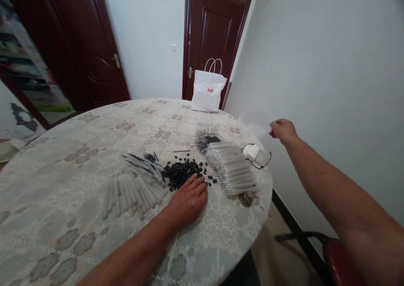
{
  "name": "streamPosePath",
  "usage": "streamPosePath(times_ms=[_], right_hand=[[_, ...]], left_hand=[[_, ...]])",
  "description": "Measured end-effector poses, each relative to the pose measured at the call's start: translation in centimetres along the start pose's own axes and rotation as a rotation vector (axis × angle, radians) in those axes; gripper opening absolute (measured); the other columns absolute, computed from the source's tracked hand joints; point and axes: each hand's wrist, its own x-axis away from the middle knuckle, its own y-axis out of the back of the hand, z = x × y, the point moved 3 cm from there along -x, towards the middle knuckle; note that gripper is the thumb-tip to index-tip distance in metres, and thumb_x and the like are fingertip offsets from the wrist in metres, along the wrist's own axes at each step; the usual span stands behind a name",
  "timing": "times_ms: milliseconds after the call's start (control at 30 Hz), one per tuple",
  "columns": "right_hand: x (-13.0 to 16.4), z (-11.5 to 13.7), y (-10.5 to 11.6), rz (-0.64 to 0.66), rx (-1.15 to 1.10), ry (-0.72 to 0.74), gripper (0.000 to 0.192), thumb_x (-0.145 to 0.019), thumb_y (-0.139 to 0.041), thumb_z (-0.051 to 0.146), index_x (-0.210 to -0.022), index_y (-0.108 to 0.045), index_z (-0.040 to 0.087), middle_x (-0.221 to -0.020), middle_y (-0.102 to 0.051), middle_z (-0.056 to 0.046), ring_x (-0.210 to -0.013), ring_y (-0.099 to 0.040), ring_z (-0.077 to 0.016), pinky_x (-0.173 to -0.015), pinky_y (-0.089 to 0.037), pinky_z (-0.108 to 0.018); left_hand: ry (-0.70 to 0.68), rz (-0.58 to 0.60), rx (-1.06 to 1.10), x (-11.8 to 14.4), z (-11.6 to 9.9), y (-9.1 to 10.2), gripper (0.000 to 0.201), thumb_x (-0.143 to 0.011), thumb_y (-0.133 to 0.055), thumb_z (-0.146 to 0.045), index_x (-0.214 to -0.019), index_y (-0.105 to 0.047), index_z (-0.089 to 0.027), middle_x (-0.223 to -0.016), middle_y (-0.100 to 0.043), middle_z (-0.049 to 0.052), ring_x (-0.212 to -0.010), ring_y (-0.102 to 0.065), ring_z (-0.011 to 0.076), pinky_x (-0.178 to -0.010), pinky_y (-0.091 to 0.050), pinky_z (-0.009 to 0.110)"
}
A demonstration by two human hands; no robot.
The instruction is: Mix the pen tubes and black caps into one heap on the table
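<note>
Left hand (188, 201) touches one cap pile (183, 172); right hand (282, 130) perhaps grips film (255, 121).

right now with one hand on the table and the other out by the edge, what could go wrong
1. The left hand lies flat against the pile of small black caps; a sweep could scatter them over the table.
2. The clear pen tubes lie in a row near the table's rim and might roll off.
3. The right hand grips a clear plastic container beyond the rim; it may tip, and the arm passes close to the eyeglasses.
</note>
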Motion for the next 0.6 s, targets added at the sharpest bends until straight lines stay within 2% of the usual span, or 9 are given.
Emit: streamPosePath(times_ms=[67,167,400,600], right_hand=[[0.1,-2.0,-1.3,0.058,-0.047,-0.063,0.017,-0.082,-0.075,0.029,-0.088,-0.069,0.014,-0.057,-0.062,-0.004,-0.056,-0.064,-0.0176,-0.054,-0.052,-0.026],[0.1,-3.8,-3.3,0.133,-0.116,-0.123,0.012,-0.084,-0.073,0.026,-0.085,-0.065,0.016,-0.058,-0.062,-0.005,-0.056,-0.064,-0.0185,-0.058,-0.056,-0.031],[-1.7,-4.6,-6.9,0.244,-0.213,-0.155,0.016,-0.084,-0.072,0.019,-0.076,-0.059,0.022,-0.059,-0.062,-0.009,-0.054,-0.064,-0.0214,-0.064,-0.058,-0.042],[-1.4,-5.2,-9.2,0.404,-0.183,-0.109,0.029,-0.082,-0.078,0.035,-0.065,-0.056,0.025,-0.058,-0.063,-0.011,-0.053,-0.063,-0.0236,-0.059,-0.056,-0.044]], left_hand=[[-0.006,0.003,0.004,-0.1,-0.2,0.3,0.017,-0.102,-0.055,-0.022,-0.106,-0.071,-0.016,-0.118,-0.072,0.010,-0.133,-0.058,0.0256,-0.129,-0.029,0.050],[-0.017,0.022,0.002,-0.1,-0.7,0.8,0.018,-0.103,-0.054,-0.022,-0.105,-0.070,-0.016,-0.117,-0.071,0.011,-0.133,-0.058,0.0245,-0.129,-0.029,0.049],[-0.026,0.024,-0.046,-0.1,-1.1,1.1,0.019,-0.103,-0.052,-0.022,-0.103,-0.070,-0.016,-0.120,-0.071,0.011,-0.133,-0.058,0.0272,-0.127,-0.031,0.049],[0.056,0.055,-0.033,-0.2,-1.1,1.7,0.020,-0.102,-0.054,-0.024,-0.112,-0.070,-0.016,-0.126,-0.069,0.014,-0.135,-0.056,0.0275,-0.127,-0.030,0.050]])
